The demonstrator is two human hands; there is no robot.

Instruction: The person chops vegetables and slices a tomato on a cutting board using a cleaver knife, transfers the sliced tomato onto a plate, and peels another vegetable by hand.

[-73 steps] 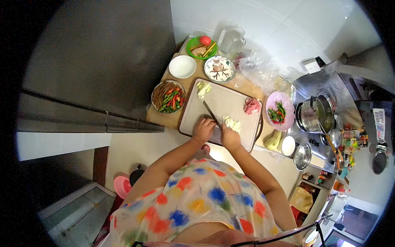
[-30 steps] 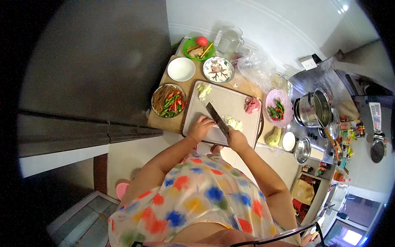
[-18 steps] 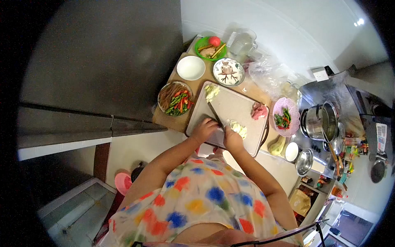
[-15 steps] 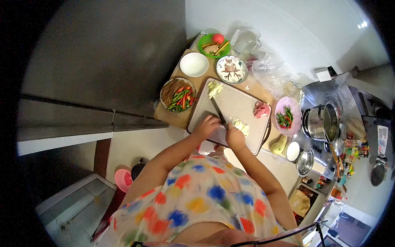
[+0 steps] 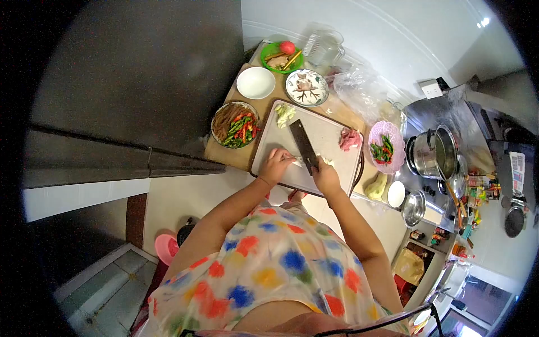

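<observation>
My right hand (image 5: 327, 177) is wrapped round the handle of a cleaver (image 5: 304, 145), its broad dark blade turned flat to view over the cutting board (image 5: 320, 128). To the left of the blade, my left hand (image 5: 275, 164) rests on the board with fingers bent together, beside small pale pieces (image 5: 297, 161). What its fingers press on is too small to make out. A pale green pile (image 5: 284, 114) lies at the board's upper left corner, and pink meat slices (image 5: 349, 139) sit at the right. Another pale pile is mostly hidden behind the cleaver and my right hand.
A bowl of peppers and brown strips (image 5: 236, 124) stands left of the board. Behind are a white bowl (image 5: 255, 83), patterned plate (image 5: 307, 88) and green basket (image 5: 262, 58). Rightward are a pink dish (image 5: 401, 144), a pale gourd (image 5: 375, 186) and a steel pot (image 5: 426, 151).
The cleaver has tilted from nearly edge-on to showing its broad side, and now covers more of the pale pile. My left hand has shifted slightly away from the blade. The whole view has shifted slightly.
</observation>
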